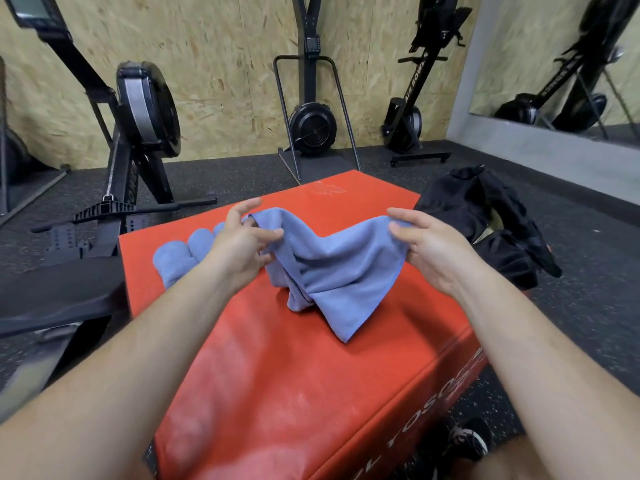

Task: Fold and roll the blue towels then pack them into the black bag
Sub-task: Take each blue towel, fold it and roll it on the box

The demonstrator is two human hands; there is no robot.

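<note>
A loose blue towel [337, 268] hangs crumpled between my hands above the red padded box [277, 368], its lower folds resting on the box top. My left hand [242, 244] pinches the towel's left edge, with the other fingers spread. At the right corner, my right hand [424, 244] pinches the cloth between thumb and fingers. Rolled blue towels [183, 251] lie side by side at the box's left edge, partly hidden behind my left forearm. The black bag [485, 220] lies slumped on the floor to the right of the box.
Rowing machines [138, 109] and a ski trainer [311, 126] stand on the dark rubber floor along the chipboard wall. A black bench [52, 296] lies left of the box. My shoe [467, 441] shows at the bottom right. A mirror [571, 57] hangs on the right wall.
</note>
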